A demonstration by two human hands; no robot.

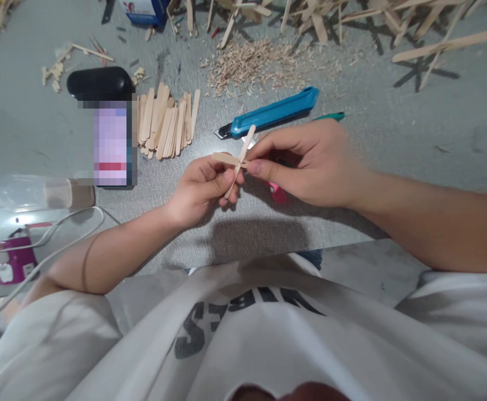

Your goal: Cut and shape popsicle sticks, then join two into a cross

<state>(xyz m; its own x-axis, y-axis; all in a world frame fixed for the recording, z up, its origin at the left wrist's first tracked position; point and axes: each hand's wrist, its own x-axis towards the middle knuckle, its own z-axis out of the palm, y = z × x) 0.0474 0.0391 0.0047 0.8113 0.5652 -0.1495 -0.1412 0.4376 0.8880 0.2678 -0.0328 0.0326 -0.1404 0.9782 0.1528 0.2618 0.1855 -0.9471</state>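
Two wooden craft sticks (247, 142) cross each other in front of me, held up above the table. My left hand (208, 181) pinches the lower part of the upright stick between thumb and fingers. With thumb and forefinger, my right hand (306, 161) grips the right end of the crossing stick, close to where the two meet. A blue utility knife (274, 113) with its blade tip showing lies just beyond my hands. Partly hidden under my right hand is a pink object (277, 193). A green object (331, 116) peeks out behind that hand.
Left of the knife lies a pile of craft sticks (168, 125), beside a phone (110, 145) and a black case (100, 82). Wood shavings (247, 64) and stick structures (319, 22) spread across the back. A white cable (70, 223) and a purple object (16, 259) lie at left.
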